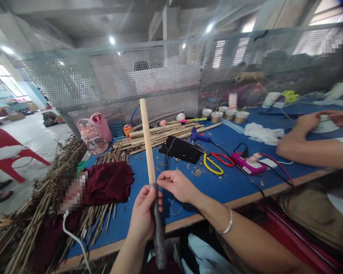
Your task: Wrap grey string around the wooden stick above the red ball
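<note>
"Left hand?"
"Closed round the wooden stick, where its dark grey covering begins. My left hand has the thumb laid along the near side."

"Stick's position?"
"In front of me at the near edge of the table, close to upright, top tipped slightly left. Pale bare wood above, grey covering running down below the grip."

"Right hand?"
"Thumb and forefinger pinched together just beside the stick, by the covering's upper end. A loop of thin cord lies under my right hand; too fine to tell whether the pinch has it."

"Left of the stick?"
"Maroon cloth, dried stalks partly beneath it. Pink bottle farther back."

"Beyond it, and right?"
"Pale wooden rods across the back, black cloth just in front of them. Then a blue glue gun, scissors with one yellow and one red handle, a magenta power strip. Paper cups behind."

"Anyone near?"
"Co-worker at far right, forearm over the table, both hands at a white piece."
</note>
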The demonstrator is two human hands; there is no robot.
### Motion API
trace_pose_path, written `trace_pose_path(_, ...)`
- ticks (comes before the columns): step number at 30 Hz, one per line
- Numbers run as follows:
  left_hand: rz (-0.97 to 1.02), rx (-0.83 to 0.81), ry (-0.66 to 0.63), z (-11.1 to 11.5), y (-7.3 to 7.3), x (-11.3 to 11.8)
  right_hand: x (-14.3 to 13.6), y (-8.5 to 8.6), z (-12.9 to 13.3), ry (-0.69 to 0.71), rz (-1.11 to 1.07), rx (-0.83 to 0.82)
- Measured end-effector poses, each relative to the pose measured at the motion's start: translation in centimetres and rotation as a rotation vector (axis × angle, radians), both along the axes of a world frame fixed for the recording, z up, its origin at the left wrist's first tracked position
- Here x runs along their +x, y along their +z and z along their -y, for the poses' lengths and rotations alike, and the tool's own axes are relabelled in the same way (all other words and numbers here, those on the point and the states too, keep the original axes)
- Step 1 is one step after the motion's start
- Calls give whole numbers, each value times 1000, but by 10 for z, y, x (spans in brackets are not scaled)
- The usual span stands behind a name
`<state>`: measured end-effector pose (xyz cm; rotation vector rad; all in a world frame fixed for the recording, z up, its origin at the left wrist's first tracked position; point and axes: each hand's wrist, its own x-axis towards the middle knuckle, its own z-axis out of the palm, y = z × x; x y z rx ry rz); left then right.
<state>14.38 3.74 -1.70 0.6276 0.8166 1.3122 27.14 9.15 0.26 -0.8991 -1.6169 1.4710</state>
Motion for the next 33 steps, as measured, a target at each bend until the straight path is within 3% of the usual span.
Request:
trace_pose_path(5,30,-11,-63,-5,0,3,2,2,-14,265,-206,-191)
trace_pose_path(7,61,-71,-125,-11,7,4,4,11,-24,364,-198,-219)
trace_pose_path(10,46,-106,-244,-30,25,-4,5,28,-43,365,-163,-194)
trace_pose_path(13,-231,-130,-379,-59,43,-20,2,35,-64,301,-91,-150)
trace_pose_path(16,-600,-30,-271,-87,53,-33,-1,26,-81,242,37,-160)
trace_pose_path(18,-810,26,-293,-100,52,-35,0,16,-88,221,92,-191)
trace_pose_path(21,-983,137,-323,-109,39,-30,4,0,-91,180,114,-236)
trace_pose_path(23,-942,164,-331,-110,27,-26,8,-8,-92,166,112,-264)
trace_pose_path(26,-708,47,-364,-108,14,-25,12,-17,-92,211,45,-317)
trace_pose_path(29,-472,-85,-358,-104,10,-27,13,-20,-93,289,-44,-395)
trace_pose_path(33,-290,-104,-394,-99,10,-26,12,-21,-94,306,-72,-410)
